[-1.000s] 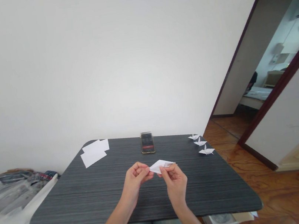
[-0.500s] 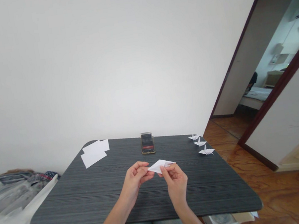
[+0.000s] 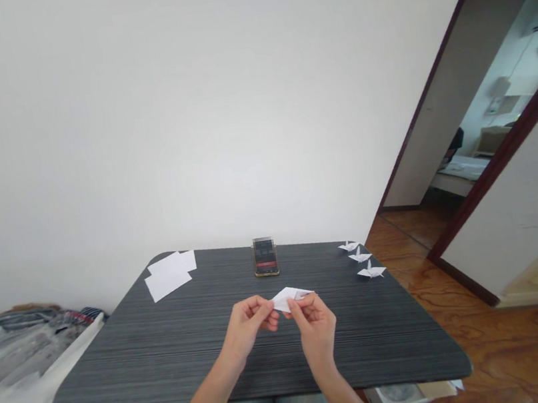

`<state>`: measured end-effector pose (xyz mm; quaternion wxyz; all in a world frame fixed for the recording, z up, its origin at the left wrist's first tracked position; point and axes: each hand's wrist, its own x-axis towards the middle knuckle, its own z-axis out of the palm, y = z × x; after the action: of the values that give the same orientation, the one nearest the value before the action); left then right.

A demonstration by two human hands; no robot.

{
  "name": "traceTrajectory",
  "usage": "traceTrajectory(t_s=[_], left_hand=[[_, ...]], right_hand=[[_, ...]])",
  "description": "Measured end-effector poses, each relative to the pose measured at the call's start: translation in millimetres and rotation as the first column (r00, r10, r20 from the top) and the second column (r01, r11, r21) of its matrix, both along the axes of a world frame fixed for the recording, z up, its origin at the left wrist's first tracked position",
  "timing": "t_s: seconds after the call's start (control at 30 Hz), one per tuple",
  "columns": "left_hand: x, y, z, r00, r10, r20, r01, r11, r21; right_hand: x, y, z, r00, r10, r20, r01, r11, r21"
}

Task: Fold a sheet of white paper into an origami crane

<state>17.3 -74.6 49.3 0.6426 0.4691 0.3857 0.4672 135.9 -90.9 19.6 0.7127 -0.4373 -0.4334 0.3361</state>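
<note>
A piece of folded white paper (image 3: 287, 298), flat and pointed at its ends, is held up above the dark table between my two hands. My left hand (image 3: 249, 322) pinches its left tip between thumb and fingers. On the other side, my right hand (image 3: 315, 324) grips the right part, with the thumb on the near face and the fingers behind. Part of the paper is covered by the fingers. Three folded paper cranes (image 3: 371, 271) stand in a row near the table's right edge.
The dark wood-grain table (image 3: 172, 364) has rounded corners and meets a white wall. Sheets of white paper (image 3: 169, 280) lie at the back left. A phone (image 3: 264, 257) leans upright at the back middle. Bagged cloth (image 3: 24, 359) is heaped left of the table; a box (image 3: 397, 399) sits below right.
My left hand has shifted slightly right and its fingers have curled closer, closing on the paper's left tip. My right hand and the paper have hardly moved.
</note>
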Motion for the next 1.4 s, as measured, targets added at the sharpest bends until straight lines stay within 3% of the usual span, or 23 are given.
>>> traceTrajectory(t_s=[0.3,0.5,0.7,0.9,1.1,1.4], left_hand=[[0,-3,-2.6,0.998,0.044,-0.048,-0.037,0.989,0.145],[-4,-1,-8.3,0.998,0.010,-0.068,0.001,0.988,0.155],[-5,0,-6.2,0.998,-0.062,-0.018,0.063,0.997,0.055],[2,2,-7.4,0.986,-0.061,-0.153,0.081,0.989,0.121],[5,1,-12.6,0.978,-0.018,-0.208,0.062,0.977,0.206],[-7,7,-15.4,0.957,-0.193,-0.214,0.227,0.963,0.146]], right_hand=[[-1,-1,2.3,0.999,0.023,-0.041,-0.024,0.999,-0.027],[0,1,-0.7,0.995,0.023,-0.093,-0.024,1.000,-0.016],[2,2,-2.5,0.995,0.063,-0.080,-0.065,0.998,-0.018],[0,1,-3.3,0.987,0.139,-0.081,-0.140,0.990,-0.007],[1,4,-8.2,0.989,0.137,-0.055,-0.138,0.990,-0.010],[4,8,-10.8,0.988,0.142,-0.053,-0.145,0.988,-0.051]])
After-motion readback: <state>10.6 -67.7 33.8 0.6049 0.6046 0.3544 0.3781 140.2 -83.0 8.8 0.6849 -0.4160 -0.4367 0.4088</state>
